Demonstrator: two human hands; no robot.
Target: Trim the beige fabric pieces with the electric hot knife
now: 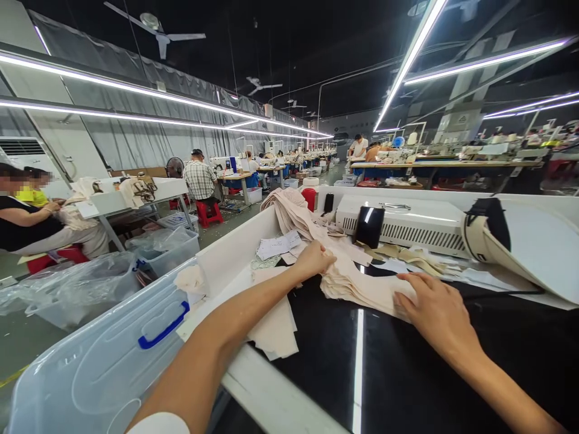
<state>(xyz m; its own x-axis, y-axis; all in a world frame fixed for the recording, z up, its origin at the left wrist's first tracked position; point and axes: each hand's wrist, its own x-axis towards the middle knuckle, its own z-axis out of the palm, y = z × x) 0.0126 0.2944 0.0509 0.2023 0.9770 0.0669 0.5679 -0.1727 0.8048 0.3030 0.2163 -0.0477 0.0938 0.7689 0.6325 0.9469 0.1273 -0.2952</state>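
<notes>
A stack of cream fabric pieces (362,287) lies in a curve on the glossy black tabletop (325,337), its layered edges fanned towards me. At its left end my left hand (314,260) is closed, thumb and fingers pinching the fabric. My right hand (436,307) holds the other end, with the thumb on the near edge and the fingers bent over the far side. Behind my left hand, a longer draped bundle of cream fabric (294,211) hangs over the table's raised white wall. Loose cream pieces (274,328) and a printed paper slip (279,244) lie by my left forearm.
A phone (370,226) leans against a white slotted machine housing (407,232) at the back. Fabric scraps (420,260) lie before it. At right stands a curved white panel (538,247). A lidded plastic bin (113,343) is on my left. Other people work at tables beyond.
</notes>
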